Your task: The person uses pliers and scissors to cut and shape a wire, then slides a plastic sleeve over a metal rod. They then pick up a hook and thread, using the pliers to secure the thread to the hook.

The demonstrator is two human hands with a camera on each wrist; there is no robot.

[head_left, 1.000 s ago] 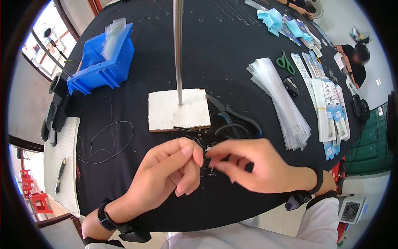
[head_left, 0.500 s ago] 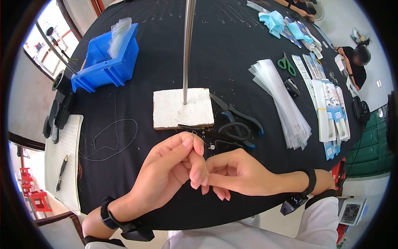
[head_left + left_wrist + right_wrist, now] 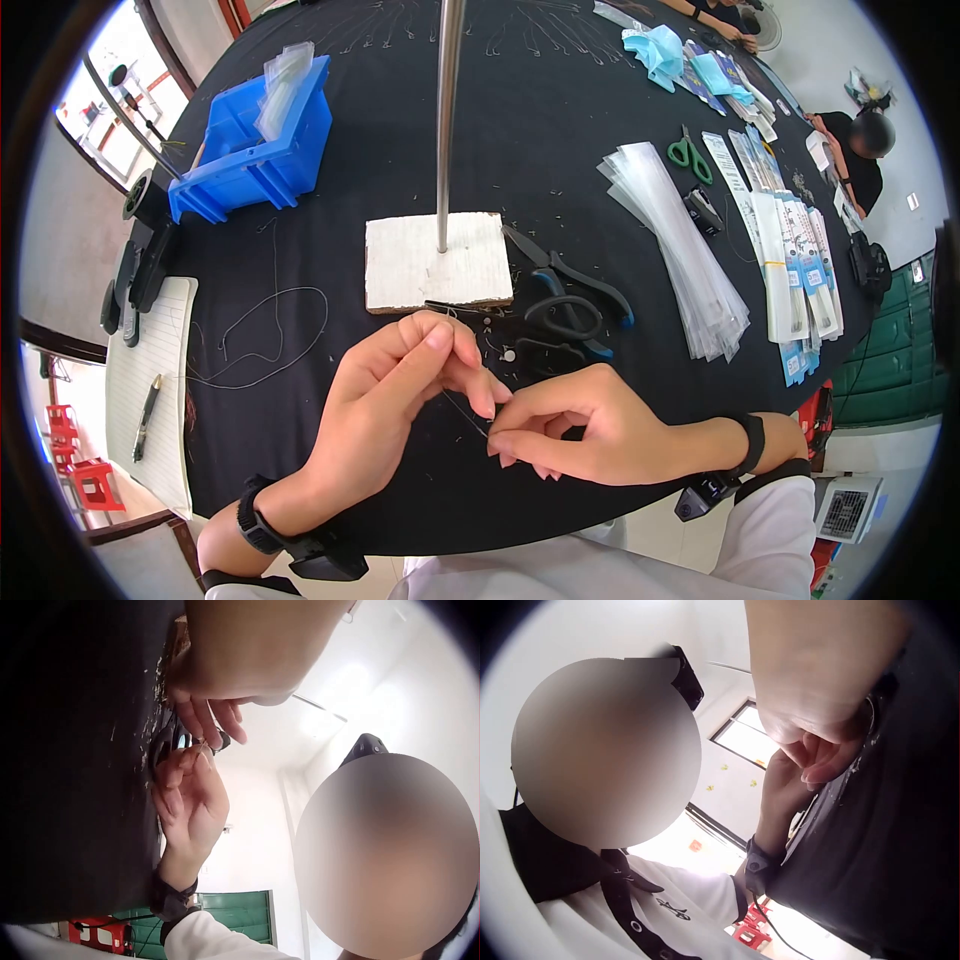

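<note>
Over the near part of the black-covered table, my left hand [image 3: 385, 390] pinches something tiny between thumb and forefinger; it is mostly hidden by the fingertips. A thin line [image 3: 468, 417] runs slanting down from under the left fingers to my right hand [image 3: 590, 430], whose thumb and forefinger pinch its end. The fingertips of both hands are very close together. In the left wrist view, the right hand [image 3: 196, 799] shows its thumb and forefinger meeting, just below the left fingers [image 3: 206, 724]. Ahead of the hands lie black-handled scissors [image 3: 565, 317] and pliers [image 3: 590, 283].
A metal rod [image 3: 449, 130] rises from a white block [image 3: 400, 265]. Left are a blue bin [image 3: 255, 180], looped line [image 3: 322, 310], a notebook [image 3: 150, 330] and a pen [image 3: 148, 418]. Clear sleeves [image 3: 680, 250], green scissors [image 3: 690, 155] and printed packets [image 3: 800, 250] lie right.
My right hand came to the left fingers, then drew slightly down, and a stretch of thin line now shows between the hands. The left hand keeps its pinch, shifted slightly left.
</note>
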